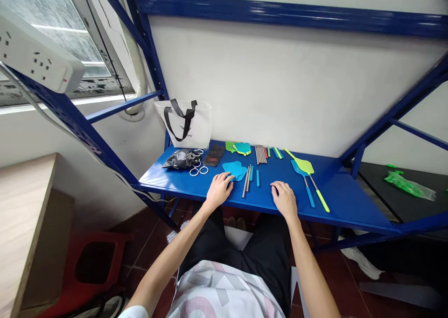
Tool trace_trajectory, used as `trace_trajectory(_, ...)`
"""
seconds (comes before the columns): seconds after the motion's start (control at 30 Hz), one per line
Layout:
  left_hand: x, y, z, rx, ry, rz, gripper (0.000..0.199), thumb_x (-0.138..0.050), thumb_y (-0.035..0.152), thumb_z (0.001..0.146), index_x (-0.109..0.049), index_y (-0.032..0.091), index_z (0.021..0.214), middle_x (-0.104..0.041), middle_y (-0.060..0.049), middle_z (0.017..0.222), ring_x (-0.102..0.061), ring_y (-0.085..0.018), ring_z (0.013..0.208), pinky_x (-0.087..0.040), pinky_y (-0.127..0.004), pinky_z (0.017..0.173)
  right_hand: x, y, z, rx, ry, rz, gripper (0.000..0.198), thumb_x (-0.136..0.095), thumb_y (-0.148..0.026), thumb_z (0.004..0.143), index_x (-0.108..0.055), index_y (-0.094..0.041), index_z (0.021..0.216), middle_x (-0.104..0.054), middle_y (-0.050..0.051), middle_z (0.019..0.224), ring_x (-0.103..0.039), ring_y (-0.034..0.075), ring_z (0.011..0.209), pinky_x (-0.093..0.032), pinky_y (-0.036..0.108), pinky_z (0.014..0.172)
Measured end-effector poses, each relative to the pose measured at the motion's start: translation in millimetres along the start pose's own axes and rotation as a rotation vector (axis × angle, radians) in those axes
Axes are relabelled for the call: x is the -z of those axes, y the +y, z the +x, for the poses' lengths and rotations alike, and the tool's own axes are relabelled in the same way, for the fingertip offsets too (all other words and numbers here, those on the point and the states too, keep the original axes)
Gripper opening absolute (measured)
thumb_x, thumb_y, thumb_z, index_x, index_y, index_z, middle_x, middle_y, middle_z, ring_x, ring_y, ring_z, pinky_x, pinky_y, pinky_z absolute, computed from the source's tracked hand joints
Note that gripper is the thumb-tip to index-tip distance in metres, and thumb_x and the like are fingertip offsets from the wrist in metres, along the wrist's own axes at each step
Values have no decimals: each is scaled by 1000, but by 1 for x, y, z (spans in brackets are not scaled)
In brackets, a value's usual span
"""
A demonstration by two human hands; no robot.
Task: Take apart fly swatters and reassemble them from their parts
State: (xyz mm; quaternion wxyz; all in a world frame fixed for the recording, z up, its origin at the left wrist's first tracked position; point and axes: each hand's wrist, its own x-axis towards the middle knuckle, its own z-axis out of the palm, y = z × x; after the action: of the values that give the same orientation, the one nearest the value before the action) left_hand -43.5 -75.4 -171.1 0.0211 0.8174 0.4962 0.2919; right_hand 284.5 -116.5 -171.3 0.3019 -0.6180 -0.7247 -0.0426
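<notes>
My left hand (219, 190) rests at the front edge of the blue table, fingers apart, its fingertips at the near edge of the blue fly swatter heads (234, 169). Whether they touch the heads is hard to tell. Just right of it lie two metal rods (247, 181) and two blue handle tubes (258, 178). My right hand (284, 198) lies on the table with fingers stretched out and nothing in it. Farther right are two assembled fly swatters, one yellow-green (304, 165) with a yellow handle, the other blue (311, 197).
Along the back lie green and teal swatter heads (242, 148), several metal rods (260, 154) and coloured tubes (277, 153). At the left are a white bag (196, 122), a black plastic bag (180, 159) and white rings (199, 169). Blue frame posts (381, 108) flank the table.
</notes>
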Motion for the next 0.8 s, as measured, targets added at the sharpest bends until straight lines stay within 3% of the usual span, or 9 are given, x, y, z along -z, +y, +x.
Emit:
trace_trajectory(0.37,0,1,-1,9,7,-27,36,-48,31,113,-68,31,142,-67,-9,152,-61,-30,142,-48,-52,120,-3,4,0,1,-1,15,44,-36,-40,113,-78,-26,118,-77,13,127,-68,33,116,-53,48,94)
trace_trajectory(0.47,4,-2,3,51,83,-77,36,-49,33,112,-64,29,144,-64,-11,154,-59,-29,144,-48,-48,120,-2,2,0,-2,-1,11,43,-37,-39,113,-78,-25,119,-77,14,127,-68,33,116,-54,48,94)
trace_trajectory(0.6,12,-30,26,188,218,-26,49,-58,40,107,-54,24,153,-59,-18,156,-55,-34,146,-46,-49,121,-1,-1,0,-3,-1,4,43,-37,-37,114,-78,-25,118,-77,13,127,-68,33,117,-54,48,95)
trace_trajectory(0.8,14,-90,73,461,57,207,92,-71,61,94,-39,6,161,-56,-36,153,-54,-52,143,-46,-60,113,-4,0,-1,0,10,-4,42,-38,-36,113,-78,-25,118,-78,12,127,-69,32,115,-54,47,93)
